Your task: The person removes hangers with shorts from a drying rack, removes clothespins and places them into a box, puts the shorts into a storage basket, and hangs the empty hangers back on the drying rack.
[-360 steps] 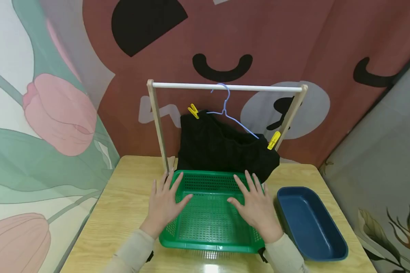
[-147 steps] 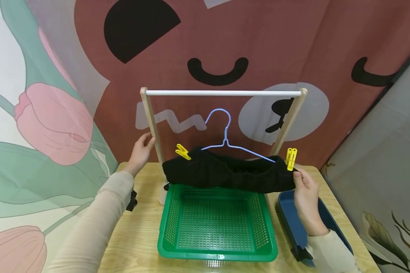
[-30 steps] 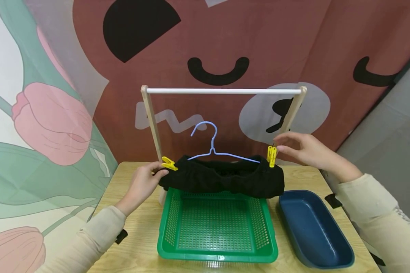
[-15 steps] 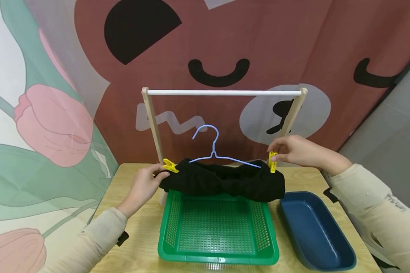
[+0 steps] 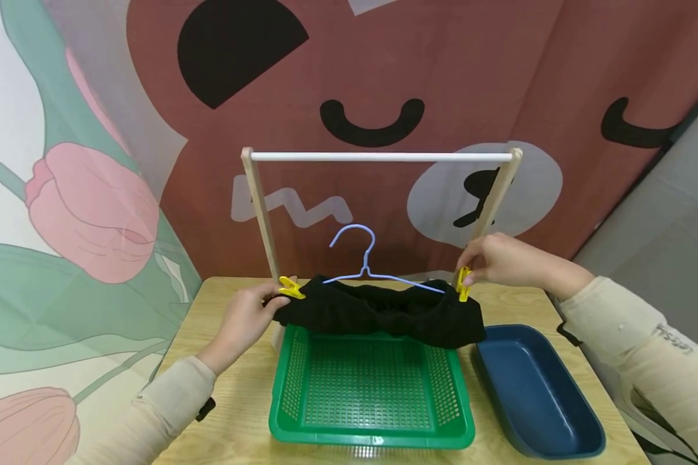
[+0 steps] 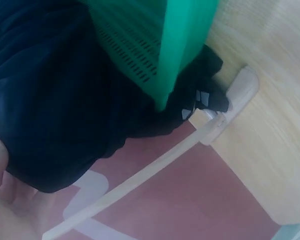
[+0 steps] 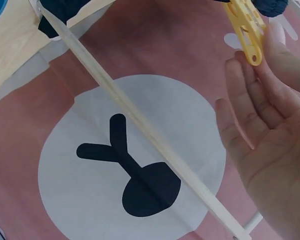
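Sleeves: the left sleeve (image 5: 169,400) and right sleeve (image 5: 628,323) are cream; dark, slanted lettering (image 5: 673,340) on the right one cannot be read with certainty.
Basket: a green perforated basket (image 5: 372,439) sits mid-desk (image 5: 232,420), its far rim largely hidden by black cloth.
Tray: a deep blue tray (image 5: 538,387) lies beside it, along the desk's right edge.
Left hand: the left hand (image 5: 241,323), toward the desk's far left corner, pinches the left end of the cloth, thumb on the near side.
Right hand: the right hand (image 5: 503,259), above the desk's far right part, pinches the right clothespin (image 5: 463,294) between thumb and fingers.
Garment: the black garment (image 5: 378,316) stretches between the hands, above the basket's far end; its kind cannot be told.
Left clothespin: the yellow left clothespin (image 5: 291,288) bites the cloth just beside the left fingers.
Hanger: a light blue hanger (image 5: 365,261) rises from the garment's neck-like opening, hook upward, below and apart from the rod.
Rack: a wooden rack (image 5: 262,219) with a white rod (image 5: 384,157) stands near the desk's far edge.
Backdrop: a reddish-brown curtain (image 5: 372,71) with cartoon shapes hangs beyond.
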{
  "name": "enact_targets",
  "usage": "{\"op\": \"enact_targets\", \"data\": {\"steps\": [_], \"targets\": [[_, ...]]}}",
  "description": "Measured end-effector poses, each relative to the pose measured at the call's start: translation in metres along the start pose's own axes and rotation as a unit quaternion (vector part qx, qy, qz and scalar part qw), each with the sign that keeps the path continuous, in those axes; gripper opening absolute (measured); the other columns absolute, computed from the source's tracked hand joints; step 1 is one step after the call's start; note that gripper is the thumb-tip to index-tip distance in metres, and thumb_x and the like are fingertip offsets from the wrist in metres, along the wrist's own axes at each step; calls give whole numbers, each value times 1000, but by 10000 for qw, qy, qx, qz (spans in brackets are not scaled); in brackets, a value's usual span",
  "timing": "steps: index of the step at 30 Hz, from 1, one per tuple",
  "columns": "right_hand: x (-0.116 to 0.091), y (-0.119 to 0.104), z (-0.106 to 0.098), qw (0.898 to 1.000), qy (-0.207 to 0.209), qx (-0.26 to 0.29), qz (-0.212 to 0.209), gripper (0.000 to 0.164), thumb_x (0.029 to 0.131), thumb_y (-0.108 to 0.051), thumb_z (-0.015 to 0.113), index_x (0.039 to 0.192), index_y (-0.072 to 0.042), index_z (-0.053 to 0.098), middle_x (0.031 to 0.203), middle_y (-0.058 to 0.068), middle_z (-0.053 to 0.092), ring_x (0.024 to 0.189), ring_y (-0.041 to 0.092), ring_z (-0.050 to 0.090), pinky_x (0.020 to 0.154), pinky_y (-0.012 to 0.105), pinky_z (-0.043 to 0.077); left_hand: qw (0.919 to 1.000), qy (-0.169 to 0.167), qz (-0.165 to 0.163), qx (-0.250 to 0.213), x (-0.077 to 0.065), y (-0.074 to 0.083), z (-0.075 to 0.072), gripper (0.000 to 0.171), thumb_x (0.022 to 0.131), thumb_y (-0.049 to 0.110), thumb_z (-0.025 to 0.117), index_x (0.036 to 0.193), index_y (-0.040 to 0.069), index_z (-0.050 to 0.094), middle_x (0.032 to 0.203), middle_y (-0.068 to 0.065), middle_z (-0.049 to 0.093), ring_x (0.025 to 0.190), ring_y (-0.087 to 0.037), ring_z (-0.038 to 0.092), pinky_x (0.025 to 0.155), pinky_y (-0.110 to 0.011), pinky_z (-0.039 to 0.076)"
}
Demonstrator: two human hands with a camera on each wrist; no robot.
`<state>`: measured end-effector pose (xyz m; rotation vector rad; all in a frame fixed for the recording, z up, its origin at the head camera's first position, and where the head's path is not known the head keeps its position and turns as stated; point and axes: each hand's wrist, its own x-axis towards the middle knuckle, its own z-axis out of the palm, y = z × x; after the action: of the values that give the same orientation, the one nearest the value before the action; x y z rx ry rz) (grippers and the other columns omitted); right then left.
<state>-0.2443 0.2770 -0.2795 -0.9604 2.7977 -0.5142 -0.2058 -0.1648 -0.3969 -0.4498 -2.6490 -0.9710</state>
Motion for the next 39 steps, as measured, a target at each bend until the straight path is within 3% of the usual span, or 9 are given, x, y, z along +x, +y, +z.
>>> {"op": "enact_targets", "data": {"steps": [6, 15, 24, 30, 39], "targets": [[-2, -2, 0, 9997, 178, -102, -133, 18, 83, -13, 81, 99, -7, 74, 85, -6, 69, 69, 6, 62, 61, 26, 53, 9993, 31, 289, 235, -2, -2, 1, 13, 92, 16, 72, 99, 5, 75, 88, -4, 72, 61, -13, 58, 56, -28, 48], [-3, -1, 5, 9923, 769, -952, -181, 18, 76, -14, 87, 90, -17, 75, 81, -12, 68, 69, 2, 59, 62, 29, 51, 9991, -149, -308, -244, -2, -1, 1, 19, 93, 15, 71, 106, 2, 76, 98, -10, 74, 69, -14, 64, 62, -30, 52], [-6, 3, 7, 9874, 1302, -844, -297, 17, 77, -10, 86, 85, -16, 73, 82, -8, 67, 65, 4, 56, 55, 25, 48, 9981, -46, -475, -397, -4, 0, 3, 19, 93, 15, 71, 107, 3, 75, 97, -10, 74, 71, -14, 65, 63, -29, 53], [-13, 10, 4, 9816, 1649, -800, -530, 21, 74, -8, 88, 86, -17, 73, 84, -9, 68, 71, 5, 60, 58, 25, 51, 9982, -41, -473, -377, -5, 0, 5, 18, 93, 14, 71, 105, 2, 75, 96, -9, 74, 73, -16, 65, 65, -32, 54], [-36, 24, 7, 9868, 1415, -763, 198, 26, 79, -10, 84, 102, -9, 73, 93, -1, 70, 78, 13, 61, 65, 34, 51, 9981, -28, -463, -411, -4, -2, 7, 19, 93, 13, 70, 107, 1, 74, 97, -11, 74, 80, -22, 68, 70, -37, 57]]}}
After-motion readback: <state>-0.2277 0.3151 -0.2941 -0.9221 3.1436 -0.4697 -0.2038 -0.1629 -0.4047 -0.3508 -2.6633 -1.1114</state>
